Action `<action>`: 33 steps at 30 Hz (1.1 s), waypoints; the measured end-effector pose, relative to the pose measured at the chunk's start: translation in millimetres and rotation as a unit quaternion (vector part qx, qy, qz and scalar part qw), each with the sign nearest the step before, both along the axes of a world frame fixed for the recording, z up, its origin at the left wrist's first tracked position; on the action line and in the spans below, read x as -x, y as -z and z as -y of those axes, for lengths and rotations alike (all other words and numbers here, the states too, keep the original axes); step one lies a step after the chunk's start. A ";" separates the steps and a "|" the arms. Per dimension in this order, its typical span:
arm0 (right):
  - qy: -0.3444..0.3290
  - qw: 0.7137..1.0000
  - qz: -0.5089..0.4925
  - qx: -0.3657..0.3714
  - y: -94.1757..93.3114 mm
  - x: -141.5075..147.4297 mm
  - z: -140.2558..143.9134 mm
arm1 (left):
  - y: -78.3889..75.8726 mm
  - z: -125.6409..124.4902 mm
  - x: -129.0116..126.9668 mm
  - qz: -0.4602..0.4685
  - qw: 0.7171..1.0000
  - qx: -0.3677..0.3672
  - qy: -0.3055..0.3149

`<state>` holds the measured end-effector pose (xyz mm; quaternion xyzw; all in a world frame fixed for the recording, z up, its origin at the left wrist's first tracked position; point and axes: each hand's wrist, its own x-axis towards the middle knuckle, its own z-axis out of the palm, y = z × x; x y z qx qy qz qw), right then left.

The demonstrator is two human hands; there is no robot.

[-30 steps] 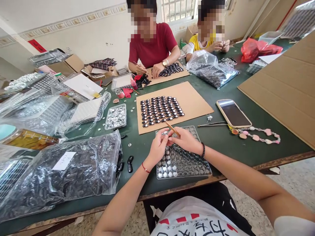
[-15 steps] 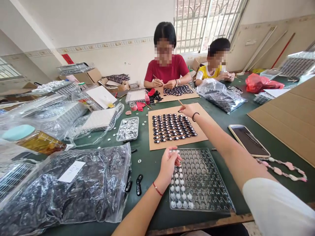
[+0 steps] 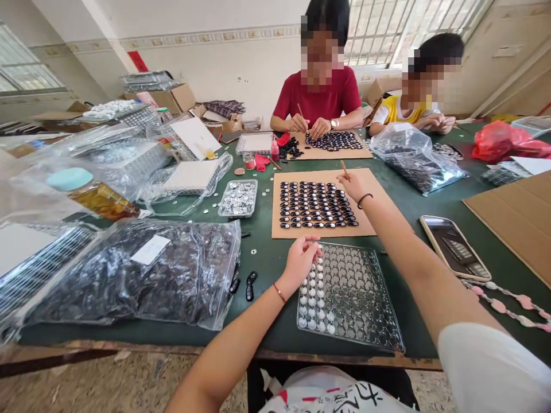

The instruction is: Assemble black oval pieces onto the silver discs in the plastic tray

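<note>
My right hand (image 3: 353, 188) is closed around a thin wooden stick (image 3: 344, 167), held just past the far right corner of the rows of black oval pieces. The stick's lower tip is hidden. Those black pieces (image 3: 316, 203), many with white spots, lie on a cardboard sheet (image 3: 369, 206). My left hand (image 3: 302, 258) has its fingers curled together at the far left corner of a clear tray (image 3: 359, 292) with round pockets. Whatever is between its fingertips is too small to make out. White round pieces (image 3: 321, 303) fill pockets along the tray's left side.
Left of the cardboard stands a small box of white discs (image 3: 238, 198). A large plastic bag of black pieces (image 3: 129, 281) lies at left, a phone (image 3: 454, 248) at right. Across the table, a person in a red top (image 3: 316, 103) works beside another in yellow (image 3: 413, 109).
The view has tilted downward and shifted left, so the table edge and my shirt now show. Both hands stay near the same spots, the left by the tray and the right by the cardboard.
</note>
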<state>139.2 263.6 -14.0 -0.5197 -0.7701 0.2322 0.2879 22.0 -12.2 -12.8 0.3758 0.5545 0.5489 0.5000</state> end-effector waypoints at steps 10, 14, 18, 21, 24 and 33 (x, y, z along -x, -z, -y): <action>-0.120 0.985 0.074 -0.104 1.3 -106.1 173.3 | -12.5 -0.2 50.2 -0.476 0.874 -0.080 -0.050; -0.107 0.980 0.100 -0.133 5.5 -112.1 185.2 | -0.3 29.6 79.9 -0.681 0.729 -0.007 -0.073; -0.144 0.975 0.106 -0.131 1.8 -103.8 188.9 | 14.6 47.3 97.9 -0.734 0.673 0.074 -0.052; -0.170 0.972 0.099 -0.129 -1.4 -102.8 194.7 | 17.1 50.5 96.6 -0.737 0.670 0.071 -0.055; -0.169 0.972 0.093 -0.137 -3.6 -105.4 198.4 | 13.8 50.8 92.0 -0.722 0.686 0.061 -0.058; -0.160 0.973 0.085 -0.146 -4.1 -106.7 196.6 | -49.0 -7.3 134.1 -0.683 0.713 0.029 -0.158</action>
